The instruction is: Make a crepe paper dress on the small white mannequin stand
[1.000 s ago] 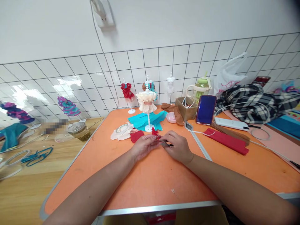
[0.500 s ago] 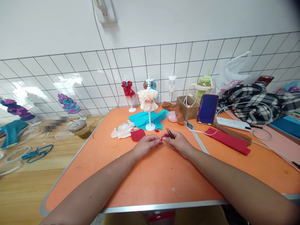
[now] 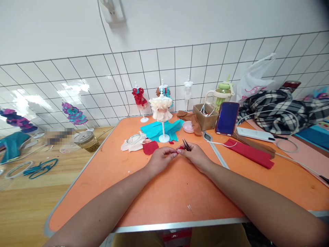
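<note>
My left hand (image 3: 161,159) and my right hand (image 3: 194,155) meet over the orange table (image 3: 154,195), pinching a small red paper piece (image 3: 181,148) between their fingertips. Dark pointed tweezers (image 3: 186,145) also rest in my right hand, tips pointing up and away. Just behind my hands stands a small white dress form with a cream ruffled dress (image 3: 161,109). Turquoise paper (image 3: 151,129) lies around its base. A red paper scrap (image 3: 150,148) and a tape roll (image 3: 134,138) on cream paper are to the left of it.
Other dress forms (image 3: 139,97) stand at the tiled wall. To the right are a pink dish (image 3: 188,127), a brown box (image 3: 205,120), a phone (image 3: 227,118), a white power bank (image 3: 255,134), a red paper strip (image 3: 249,153) and plaid cloth (image 3: 277,109). A glass jar (image 3: 86,140) sits left.
My fingertips have closed further over the red paper piece, so less of it shows between my hands. The view has shifted slightly.
</note>
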{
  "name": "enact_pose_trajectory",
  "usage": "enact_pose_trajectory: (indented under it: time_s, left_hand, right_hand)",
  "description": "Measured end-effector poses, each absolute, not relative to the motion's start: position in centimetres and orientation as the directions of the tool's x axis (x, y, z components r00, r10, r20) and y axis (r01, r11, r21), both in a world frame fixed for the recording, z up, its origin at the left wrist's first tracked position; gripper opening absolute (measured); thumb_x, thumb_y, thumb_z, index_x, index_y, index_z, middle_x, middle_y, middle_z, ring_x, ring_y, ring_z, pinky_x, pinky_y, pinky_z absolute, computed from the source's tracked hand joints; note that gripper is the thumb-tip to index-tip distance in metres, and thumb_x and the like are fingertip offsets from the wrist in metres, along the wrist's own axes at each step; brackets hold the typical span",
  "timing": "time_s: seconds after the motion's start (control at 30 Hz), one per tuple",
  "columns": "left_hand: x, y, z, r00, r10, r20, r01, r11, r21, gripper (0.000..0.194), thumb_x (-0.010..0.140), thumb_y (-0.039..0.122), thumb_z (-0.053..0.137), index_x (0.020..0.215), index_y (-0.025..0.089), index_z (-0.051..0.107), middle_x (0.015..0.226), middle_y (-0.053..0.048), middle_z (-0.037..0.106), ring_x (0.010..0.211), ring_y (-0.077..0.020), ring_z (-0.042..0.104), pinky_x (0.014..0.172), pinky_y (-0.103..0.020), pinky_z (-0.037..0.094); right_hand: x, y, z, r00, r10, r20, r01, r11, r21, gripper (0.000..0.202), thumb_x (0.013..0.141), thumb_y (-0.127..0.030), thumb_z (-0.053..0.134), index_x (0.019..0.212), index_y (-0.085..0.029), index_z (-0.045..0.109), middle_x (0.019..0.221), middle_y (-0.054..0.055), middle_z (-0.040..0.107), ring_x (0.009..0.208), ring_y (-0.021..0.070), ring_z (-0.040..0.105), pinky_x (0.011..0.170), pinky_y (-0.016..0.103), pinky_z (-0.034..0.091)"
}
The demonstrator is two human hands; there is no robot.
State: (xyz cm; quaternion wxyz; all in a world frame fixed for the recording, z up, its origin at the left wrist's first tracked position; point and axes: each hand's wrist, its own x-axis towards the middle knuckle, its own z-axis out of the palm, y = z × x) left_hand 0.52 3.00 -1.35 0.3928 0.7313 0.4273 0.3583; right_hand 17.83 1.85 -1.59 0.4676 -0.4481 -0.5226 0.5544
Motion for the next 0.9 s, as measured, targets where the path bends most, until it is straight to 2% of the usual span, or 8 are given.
enact_pose_trajectory:
  time_s: [0.1, 0.17, 0.3, 0.4, 0.53, 0.9]
  left_hand:
    - [0.4, 3.0, -1.1, 0.377, 0.908, 0.181, 0.351, -0.321, 0.880, 0.019, 0.078, 0.035, 0.063, 0.083, 0.018, 0.071, 0.085, -0.004, 0.071, 0.081, -0.0195, 0.062, 0.078, -0.029, 0.046]
    - [0.3, 3.1, -1.1, 0.348, 0.926, 0.144, 0.324, -0.262, 0.909, 0.018, 0.077, 0.034, 0.063, 0.081, 0.017, 0.069, 0.080, -0.004, 0.069, 0.077, -0.0184, 0.061, 0.074, -0.028, 0.045]
    - [0.2, 3.6, -1.3, 0.255, 0.963, 0.087, 0.197, -0.140, 0.970, 0.023, 0.074, 0.037, 0.065, 0.080, 0.015, 0.065, 0.074, -0.002, 0.065, 0.072, -0.0163, 0.059, 0.073, -0.028, 0.046]
    - [0.0, 3.9, -1.5, 0.231, 0.970, 0.074, 0.112, -0.102, 0.988, 0.031, 0.071, 0.043, 0.068, 0.083, 0.015, 0.064, 0.076, -0.002, 0.064, 0.076, -0.0169, 0.059, 0.076, -0.030, 0.047]
    - [0.0, 3.8, -1.4, 0.249, 0.965, 0.080, 0.113, -0.111, 0.987, 0.035, 0.070, 0.047, 0.069, 0.081, 0.015, 0.065, 0.076, -0.002, 0.065, 0.076, -0.0173, 0.059, 0.077, -0.030, 0.046]
    - [0.3, 3.3, -1.1, 0.286, 0.957, 0.056, 0.178, -0.110, 0.978, 0.026, 0.071, 0.039, 0.068, 0.075, 0.014, 0.066, 0.074, -0.003, 0.065, 0.073, -0.0165, 0.059, 0.073, -0.028, 0.044]
  right_hand:
    - [18.0, 1.9, -1.5, -0.152, 0.988, 0.008, -0.026, 0.004, -1.000, 0.033, 0.069, -0.045, 0.069, 0.085, -0.018, 0.060, 0.061, -0.005, 0.052, 0.048, 0.0079, 0.038, 0.047, 0.022, 0.028]
    - [18.3, 2.0, -1.6, -0.111, 0.992, 0.056, 0.070, 0.064, -0.995, 0.036, 0.075, -0.051, 0.062, 0.092, -0.019, 0.059, 0.060, -0.005, 0.050, 0.047, 0.0088, 0.038, 0.047, 0.023, 0.028]
    - [18.6, 1.9, -2.1, -0.126, 0.984, 0.126, 0.391, 0.166, -0.905, 0.046, 0.090, -0.057, 0.031, 0.077, -0.021, 0.056, 0.056, -0.003, 0.048, 0.054, 0.0133, 0.046, 0.054, 0.025, 0.033]
    - [18.4, 1.7, -2.5, -0.238, 0.956, 0.170, 0.525, 0.274, -0.806, 0.046, 0.094, -0.053, 0.024, 0.074, -0.022, 0.052, 0.066, -0.001, 0.053, 0.066, 0.0158, 0.052, 0.063, 0.027, 0.036]
    - [18.1, 1.5, -2.6, -0.299, 0.940, 0.162, 0.590, 0.316, -0.743, 0.042, 0.096, -0.048, 0.020, 0.080, -0.022, 0.050, 0.072, 0.000, 0.056, 0.071, 0.0167, 0.054, 0.068, 0.028, 0.037]
    - [17.9, 1.2, -2.1, -0.302, 0.949, 0.088, 0.684, 0.280, -0.673, 0.037, 0.096, -0.047, 0.024, 0.086, -0.023, 0.049, 0.082, 0.003, 0.063, 0.079, 0.0185, 0.059, 0.067, 0.026, 0.036]
